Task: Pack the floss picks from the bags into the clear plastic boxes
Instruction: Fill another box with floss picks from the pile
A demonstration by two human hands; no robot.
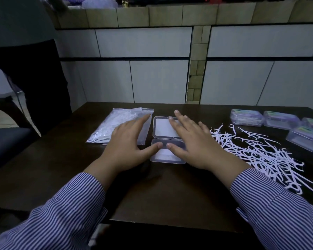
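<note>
I am resting both flat, empty hands, left [124, 141] and right [193, 141], over the open box [167, 141], risking sweeping loose picks [260, 154] off the table [79, 168].

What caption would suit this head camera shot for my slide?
Both open hands, left and right, hover over an open clear box, between bagged and loose floss picks.

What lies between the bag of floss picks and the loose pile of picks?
Head view: the open clear box, with the left hand and right hand spread over it.
</note>
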